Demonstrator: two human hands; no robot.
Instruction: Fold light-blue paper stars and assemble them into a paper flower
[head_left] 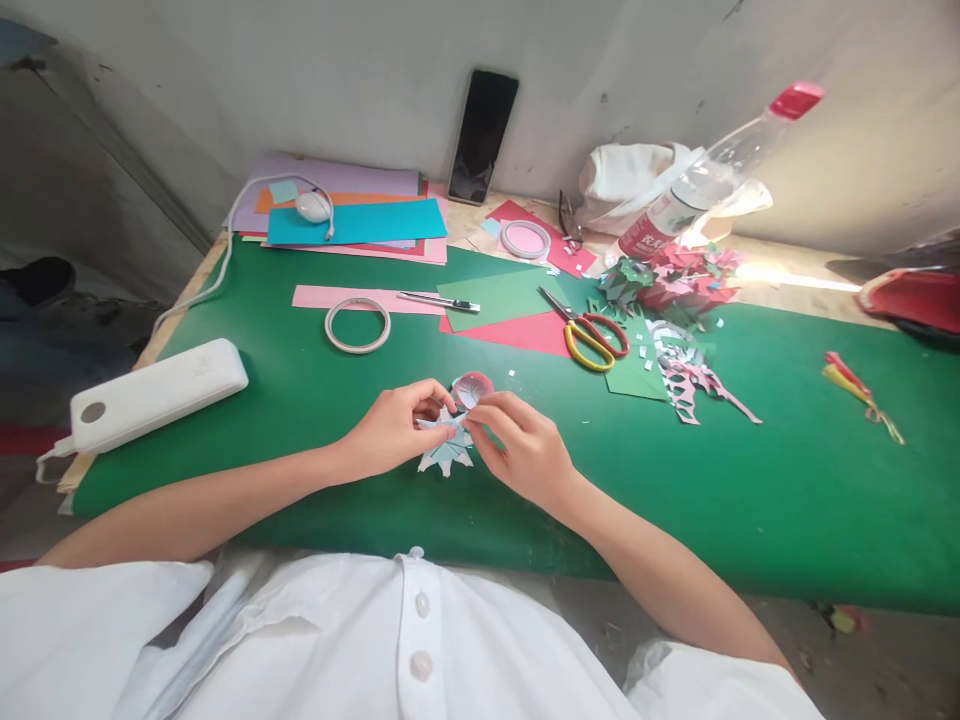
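Note:
A pale blue paper cut-out point(448, 457) with pointed, white-edged petals is between my hands, low over the green table mat. My left hand point(394, 428) is closed, its thumb and fingers pinching the cut-out from the left. From the right, my right hand point(529, 450) pinches at its upper right edge with thumb and forefinger; the exact spot between the fingertips is partly hidden. Just beyond the fingers is a small round piece point(472, 388) with a pink-red rim and a pale inside. Whether it joins the cut-out I cannot tell.
Tape rolls point(358, 326), a craft knife point(450, 301), scissors point(589, 330) and coloured paper point(360, 222) lie beyond my hands. A white power bank point(159, 395) is at left. Paper flowers point(682, 280), a bottle point(694, 190) and a leaning phone point(484, 137) stand at the back.

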